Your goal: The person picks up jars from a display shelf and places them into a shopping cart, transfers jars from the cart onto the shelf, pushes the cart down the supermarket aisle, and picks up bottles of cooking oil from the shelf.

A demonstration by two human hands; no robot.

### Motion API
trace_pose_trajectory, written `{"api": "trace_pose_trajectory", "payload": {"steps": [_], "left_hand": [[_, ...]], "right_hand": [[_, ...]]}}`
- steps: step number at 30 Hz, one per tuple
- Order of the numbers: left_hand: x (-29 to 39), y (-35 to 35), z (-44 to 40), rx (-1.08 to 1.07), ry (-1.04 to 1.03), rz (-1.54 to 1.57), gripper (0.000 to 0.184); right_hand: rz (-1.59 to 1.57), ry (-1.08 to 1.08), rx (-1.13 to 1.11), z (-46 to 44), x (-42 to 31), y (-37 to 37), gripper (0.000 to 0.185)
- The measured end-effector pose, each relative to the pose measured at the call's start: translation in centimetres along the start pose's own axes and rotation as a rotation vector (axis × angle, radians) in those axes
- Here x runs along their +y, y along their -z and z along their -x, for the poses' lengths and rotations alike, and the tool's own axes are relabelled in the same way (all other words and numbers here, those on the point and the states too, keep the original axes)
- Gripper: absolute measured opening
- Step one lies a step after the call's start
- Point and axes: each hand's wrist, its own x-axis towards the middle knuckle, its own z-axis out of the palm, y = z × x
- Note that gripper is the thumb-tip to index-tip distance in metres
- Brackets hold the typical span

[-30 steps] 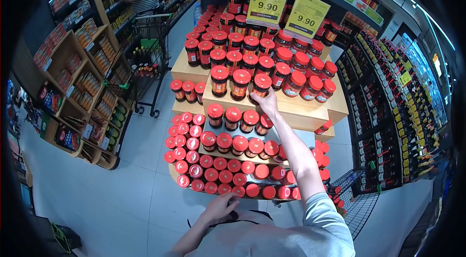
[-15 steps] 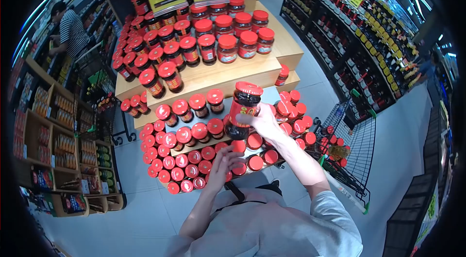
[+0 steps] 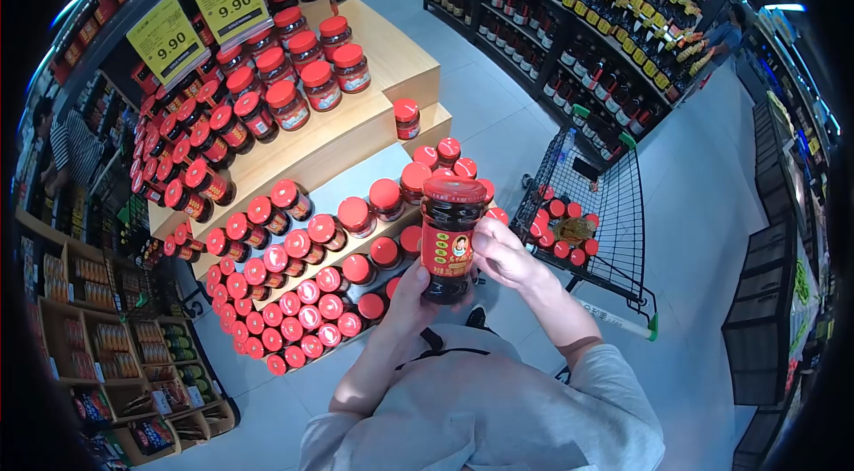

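Observation:
A tall glass jar of dark sauce (image 3: pixel 447 250) with a red lid and red label stands upright in front of my chest. My left hand (image 3: pixel 411 297) supports its lower left side. On the right, my right hand (image 3: pixel 509 256) has its fingers curled in against the jar near the label. Behind the jar, rows of similar red-lidded jars (image 3: pixel 307 291) fill the low tier of the display. More red-lidded jars (image 3: pixel 320 84) sit on the upper wooden step (image 3: pixel 307 144).
To the right stands a wire shopping cart (image 3: pixel 614 235) with several red-lidded jars (image 3: pixel 556 226) and a bottle of yellowish liquid (image 3: pixel 574 229) in it. Bottle shelves (image 3: pixel 569 53) line the back right. Snack bins (image 3: pixel 116 338) are at left. One person (image 3: pixel 76 146) is at far left, another (image 3: pixel 725 35) at far right.
The jar, formerly in my right hand alone, is closer to my body and more upright. My left hand has come onto it. My view has turned right, showing more of the cart.

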Motion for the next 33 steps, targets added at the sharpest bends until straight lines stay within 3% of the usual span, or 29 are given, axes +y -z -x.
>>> {"api": "trace_pose_trajectory", "payload": {"steps": [6,15,18,23,27,33], "left_hand": [[-4.1,-3.9,-3.0,-0.139,0.092,0.211,0.08],[-10.1,-7.1,-6.3,-0.131,0.174,0.295,0.081],[-11.3,-8.0,-6.6,-0.122,0.179,0.282,0.08],[-12.3,-9.0,-6.2,-0.054,0.173,0.198,0.076],[-12.4,-9.6,-6.3,-0.059,0.156,0.199,0.073],[-12.7,-10.3,-6.8,-0.083,0.16,0.188,0.071]], "right_hand": [[0.142,0.054,0.08,5.0,-2.4,4.0,0.058],[0.104,0.055,0.206,10.1,-5.3,8.3,0.055],[0.178,-0.01,0.204,11.4,-5.6,10.0,0.078],[0.109,-0.042,0.161,12.4,-6.4,10.5,0.074],[0.058,0.048,0.151,12.8,-6.6,9.8,0.052],[0.044,0.085,0.147,13.6,-6.7,10.8,0.05]]}}
